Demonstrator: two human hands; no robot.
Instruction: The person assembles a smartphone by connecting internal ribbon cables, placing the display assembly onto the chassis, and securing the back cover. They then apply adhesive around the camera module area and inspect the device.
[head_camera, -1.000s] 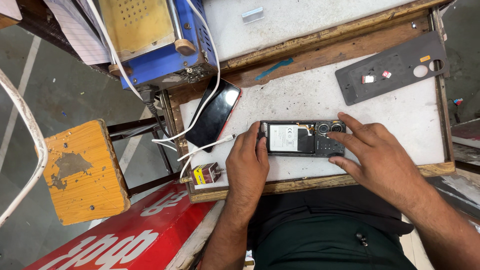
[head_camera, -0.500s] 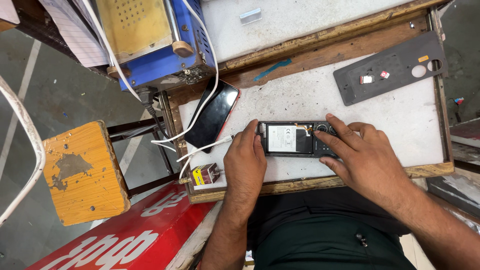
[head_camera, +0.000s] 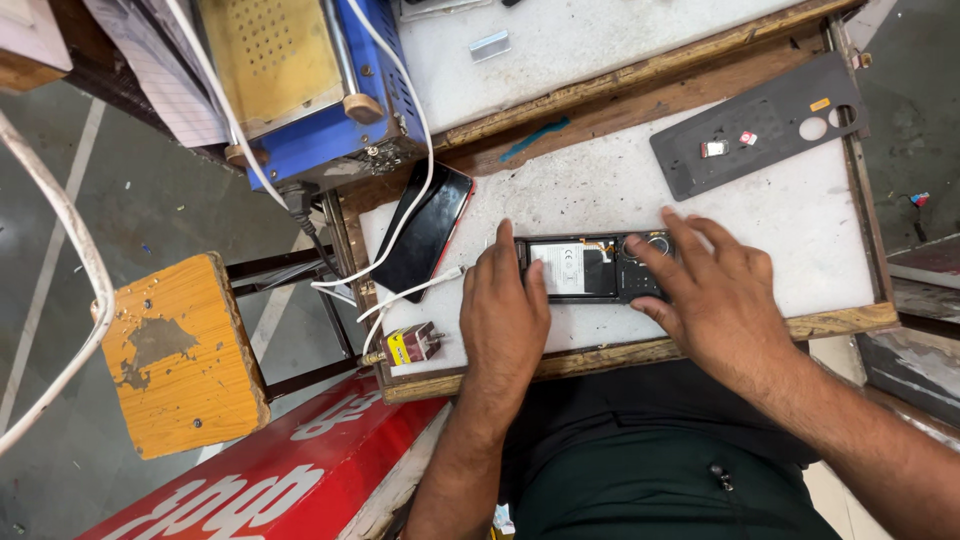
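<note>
Below, red sign (head_camera: 250, 480) beside yellow stool (head_camera: 180, 350)

Opened phone (head_camera: 590, 268): a slim black handset with the back cover off, lying flat and lengthwise on the white surface (head_camera: 700, 230). Interior exposed: pale battery label at centre, dark board and round camera module at one end. It lies between the two grips, its battery end touching the left grip (head_camera: 505, 315), its camera end under the fingers of the right grip (head_camera: 720, 300).
</note>
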